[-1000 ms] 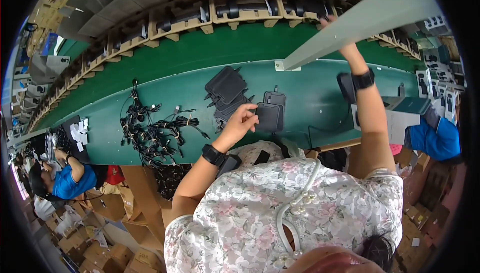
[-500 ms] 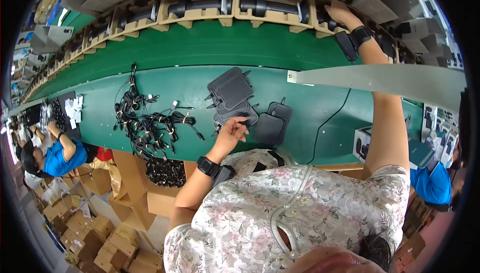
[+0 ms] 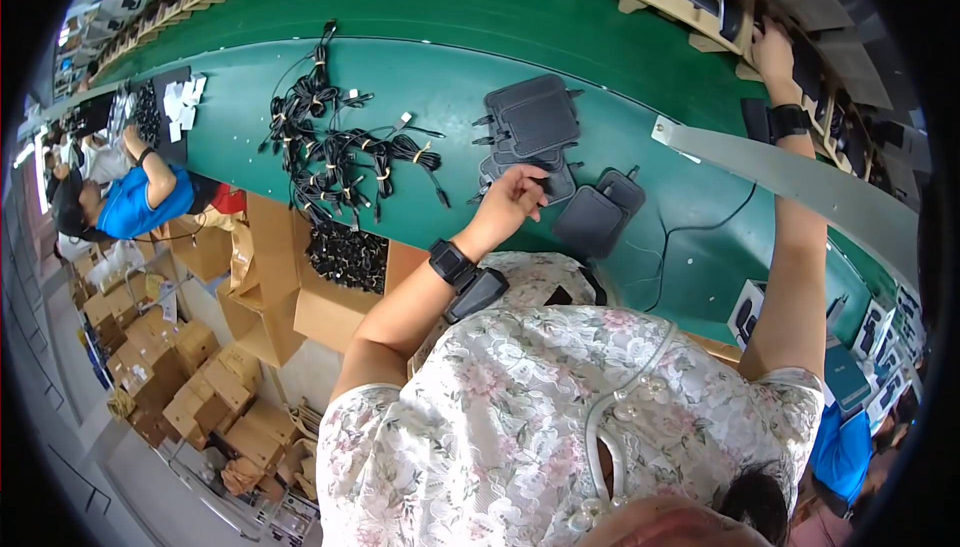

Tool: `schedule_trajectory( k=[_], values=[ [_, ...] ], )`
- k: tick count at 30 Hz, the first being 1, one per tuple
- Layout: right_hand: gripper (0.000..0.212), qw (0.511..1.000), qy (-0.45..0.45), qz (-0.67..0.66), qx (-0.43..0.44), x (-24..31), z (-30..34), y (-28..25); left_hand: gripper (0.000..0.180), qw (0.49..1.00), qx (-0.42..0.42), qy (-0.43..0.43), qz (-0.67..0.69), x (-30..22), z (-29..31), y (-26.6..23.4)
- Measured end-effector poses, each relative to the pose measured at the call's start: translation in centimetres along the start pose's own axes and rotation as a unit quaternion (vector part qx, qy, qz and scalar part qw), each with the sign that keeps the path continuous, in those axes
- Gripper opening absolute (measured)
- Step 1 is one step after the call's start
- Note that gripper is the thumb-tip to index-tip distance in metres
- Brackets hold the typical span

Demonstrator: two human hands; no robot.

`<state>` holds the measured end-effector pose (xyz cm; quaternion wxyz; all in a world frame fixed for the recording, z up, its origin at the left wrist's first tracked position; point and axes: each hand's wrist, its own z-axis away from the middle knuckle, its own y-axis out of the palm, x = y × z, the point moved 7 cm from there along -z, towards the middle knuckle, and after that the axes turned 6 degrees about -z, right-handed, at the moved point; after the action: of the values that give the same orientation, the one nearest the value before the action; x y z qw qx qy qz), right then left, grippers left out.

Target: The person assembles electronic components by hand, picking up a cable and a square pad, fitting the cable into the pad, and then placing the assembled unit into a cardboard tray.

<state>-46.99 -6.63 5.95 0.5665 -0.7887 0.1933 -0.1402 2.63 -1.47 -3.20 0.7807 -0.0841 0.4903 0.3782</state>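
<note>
Black pads (image 3: 540, 112), beyond and beside left hand (image 3: 510, 203)

Green workbench (image 3: 705, 237) spanning 10 to 4 o'clock; green strip (image 3: 450, 7) beyond, 12 o'clock. Pale metal beam (image 3: 800, 168), 3 o'clock. Grey floor (image 3: 135, 467), 8 o'clock, cardboard boxes (image 3: 205, 387) piled on it. Bright light (image 3: 25, 154), 9 o'clock.

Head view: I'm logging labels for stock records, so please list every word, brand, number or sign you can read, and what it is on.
No text is legible enough to quote.
White boxes, right: print too small to read.
Teal box, lower right: any marks too small to read.
Cartons, lower left: any marks too blurred to read.
Black pads: no lettering can be made out.
</note>
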Motion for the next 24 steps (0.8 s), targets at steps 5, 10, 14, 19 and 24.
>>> schedule_trajectory(
  k=[5, 10, 14, 19, 24],
  values=[
    [0.035, 0.998, 0.046, 0.043, -0.023, -0.2, 0.3, -1.1, 0.023, 0.993, -0.073, 0.078, -0.051, -0.7, 0.4, -3.0],
    [0.030, 0.998, -0.041, 0.036, -0.036, 1.2, 0.5, -4.1, 0.040, 0.837, -0.219, 0.230, -0.445, -6.3, -0.6, -4.2],
    [0.025, 0.993, -0.105, 0.031, -0.053, 1.8, 3.2, -8.8, 0.056, 0.738, -0.196, 0.279, -0.582, -7.9, -2.2, -2.2],
    [0.023, 0.958, -0.030, -0.030, -0.284, -6.8, 18.1, -9.3, 0.057, 0.707, -0.153, 0.268, -0.637, -4.5, -4.9, -2.6],
    [0.021, 0.833, 0.374, -0.390, -0.120, -4.5, 33.9, -3.4, 0.038, 0.653, -0.229, 0.356, -0.627, -5.7, -3.9, -4.8]
  ],
)
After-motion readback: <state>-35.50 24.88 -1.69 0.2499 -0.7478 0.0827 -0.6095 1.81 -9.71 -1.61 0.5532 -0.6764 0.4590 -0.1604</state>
